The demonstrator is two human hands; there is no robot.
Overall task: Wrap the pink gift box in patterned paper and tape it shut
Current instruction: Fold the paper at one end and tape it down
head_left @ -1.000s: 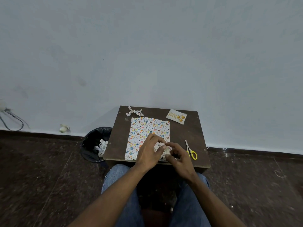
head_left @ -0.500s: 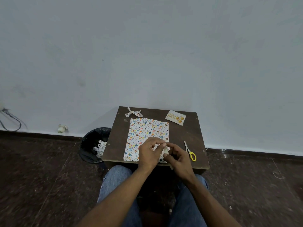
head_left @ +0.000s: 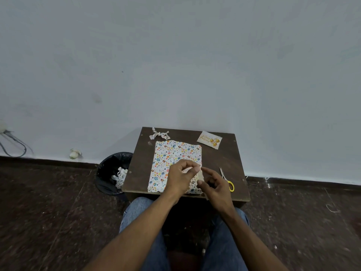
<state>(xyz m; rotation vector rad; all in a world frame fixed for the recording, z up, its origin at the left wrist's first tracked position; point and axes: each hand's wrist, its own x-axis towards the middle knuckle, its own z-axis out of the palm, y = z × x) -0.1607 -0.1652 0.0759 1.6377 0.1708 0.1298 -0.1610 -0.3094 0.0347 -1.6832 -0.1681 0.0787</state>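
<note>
Hands were both busy at the near right corner of the parcel when we looked. Our left hand (head_left: pixel 180 176) had its grip curled tight, thumb and fingers pinching what looked like a small pale piece of tape (head_left: pixel 200 176), though it was too small to be sure what exactly was between them. Our right hand (head_left: pixel 214 185) sat just beside it, fingers loosely curled and meeting that same pale strip, so we'd guess the two were peeling or stretching it between them before sticking it down.

As for the pink gift box, we couldn't see any pink at all. It was presumably inside the patterned paper (head_left: pixel 173 155), which lay flat on the small dark counter (head_left: pixel 220 159), close to the near edge, right where both hands could reach. That looked like a late stage to us: paper folded round, seam or corner flap waiting for tape.

Scissors (head_left: pixel 227 179) with yellow handles lay just to the right of our right hand, handy for cutting more. A twisted paper bow (head_left: pixel 159 133) and a greeting card (head_left: pixel 209 139) sat at the far edge, out of the way, probably for finishing. A black bin (head_left: pixel 111 173) with paper scraps stood on the floor left of the counter.
</note>
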